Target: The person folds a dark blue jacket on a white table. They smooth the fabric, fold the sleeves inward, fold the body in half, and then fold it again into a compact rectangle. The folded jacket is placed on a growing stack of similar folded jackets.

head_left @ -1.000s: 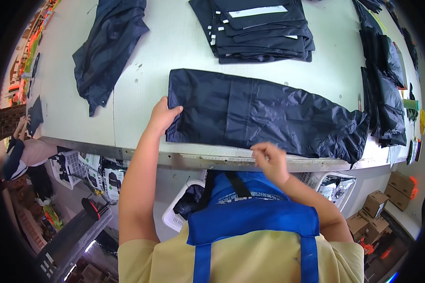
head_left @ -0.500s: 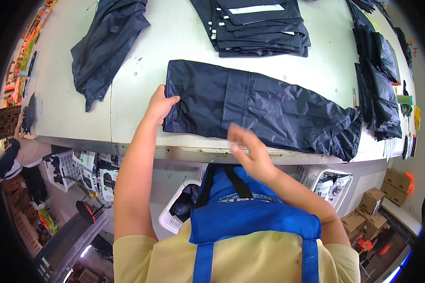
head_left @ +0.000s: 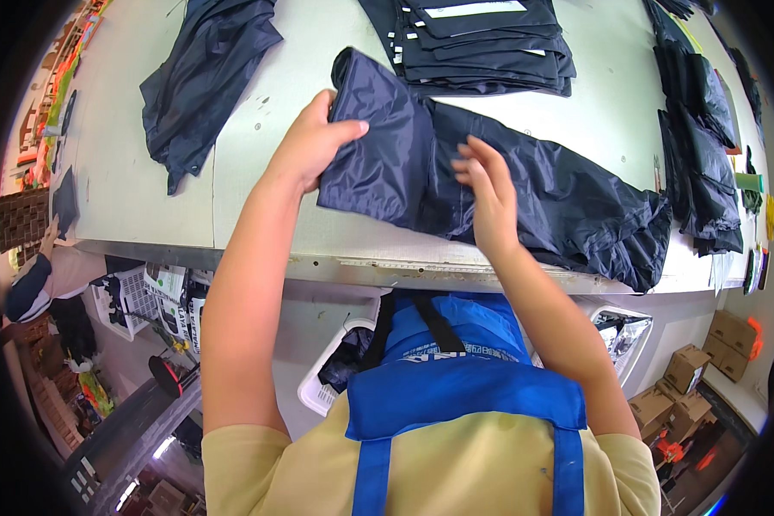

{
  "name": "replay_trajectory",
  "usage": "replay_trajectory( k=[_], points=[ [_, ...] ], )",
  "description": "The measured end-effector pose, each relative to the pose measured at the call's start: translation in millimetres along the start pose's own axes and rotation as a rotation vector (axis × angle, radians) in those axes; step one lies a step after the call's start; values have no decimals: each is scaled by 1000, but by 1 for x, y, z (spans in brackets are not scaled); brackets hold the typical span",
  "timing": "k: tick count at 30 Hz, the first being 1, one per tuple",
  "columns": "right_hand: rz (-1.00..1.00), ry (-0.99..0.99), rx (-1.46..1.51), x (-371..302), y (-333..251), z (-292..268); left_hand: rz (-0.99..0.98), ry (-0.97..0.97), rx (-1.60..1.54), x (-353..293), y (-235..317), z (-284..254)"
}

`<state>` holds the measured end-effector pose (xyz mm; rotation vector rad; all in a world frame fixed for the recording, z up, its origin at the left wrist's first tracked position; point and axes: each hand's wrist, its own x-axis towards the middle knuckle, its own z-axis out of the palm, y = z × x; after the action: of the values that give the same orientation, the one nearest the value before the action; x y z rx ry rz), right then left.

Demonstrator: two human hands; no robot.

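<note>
A long, shiny dark navy garment [head_left: 568, 202] lies across the white table [head_left: 241, 155] in front of me, its kind unclear while folded. My left hand [head_left: 314, 148] is closed on its left end, thumb on top and fingers behind. That end is lifted off the table and curves upward. Over the garment's middle, my right hand [head_left: 494, 198] is open with fingers bent a little apart and grips nothing. Whether its fingertips touch the fabric I cannot tell.
Beyond the garment sits a stack of folded dark garments [head_left: 490, 64]. Another dark garment [head_left: 206, 95] lies far left, and more dark bundles [head_left: 701, 146] line the right side. White baskets [head_left: 318, 397] stand below the table edge. At far left, a person's arm [head_left: 47, 245] reaches the table.
My left hand has raised the garment's left end and carried it up and slightly right. My right hand has moved forward and right, from the near edge to over the fabric.
</note>
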<state>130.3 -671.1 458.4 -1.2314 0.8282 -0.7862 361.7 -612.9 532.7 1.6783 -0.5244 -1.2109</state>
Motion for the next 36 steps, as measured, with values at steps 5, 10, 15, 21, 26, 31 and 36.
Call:
replay_trajectory(
  k=[5,10,15,21,26,31,36],
  points=[
    [-370,-534,-710,-86,11,-19,-12,-27,-24,21,0,-1],
    [106,-1267,-518,-109,23,-28,-48,13,28,21,-13,-9],
    [-41,-387,-6,-48,-15,8,13,-6,30,0,-27,-13],
    [394,-201,596,0,57,52,124,-41,479,-28,-19,39],
    [596,57,679,17,15,-36,249,-94,932,-28,-45,155],
    [402,135,-382,25,4,-76,406,-189,984,-37,-91,208],
    [284,112,-651,31,25,-86,843,-69,779,-27,-97,154]
  ],
)
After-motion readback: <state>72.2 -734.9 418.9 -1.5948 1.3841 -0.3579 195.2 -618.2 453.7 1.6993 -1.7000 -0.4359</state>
